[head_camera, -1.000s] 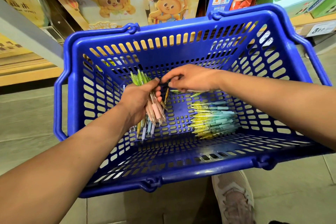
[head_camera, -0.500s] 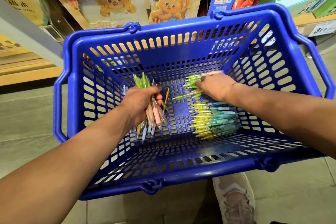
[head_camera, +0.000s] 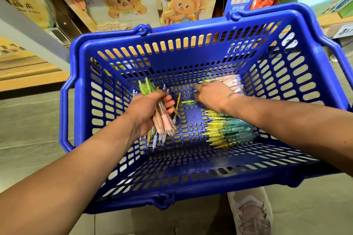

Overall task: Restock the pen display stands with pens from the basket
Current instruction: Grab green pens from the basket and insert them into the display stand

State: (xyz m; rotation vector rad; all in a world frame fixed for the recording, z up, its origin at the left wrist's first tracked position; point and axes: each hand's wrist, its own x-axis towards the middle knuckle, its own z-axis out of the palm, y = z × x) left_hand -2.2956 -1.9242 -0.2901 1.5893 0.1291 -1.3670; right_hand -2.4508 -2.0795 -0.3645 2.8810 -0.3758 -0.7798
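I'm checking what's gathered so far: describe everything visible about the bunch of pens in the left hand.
The bunch of pens is a mixed fistful: pink-gripped clear barrels in front, green ends sticking up behind, yellow and pale blue ones below. The left hand grips it mid-length, roughly upright, inside the blue basket.

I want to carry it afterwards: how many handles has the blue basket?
2. One handle lies folded down along the left side of the basket; the other handle lies along its right side. None seems hidden.

Likely a shop, blue shopping basket (head_camera: 191, 29), shelf price tag (head_camera: 346, 31)
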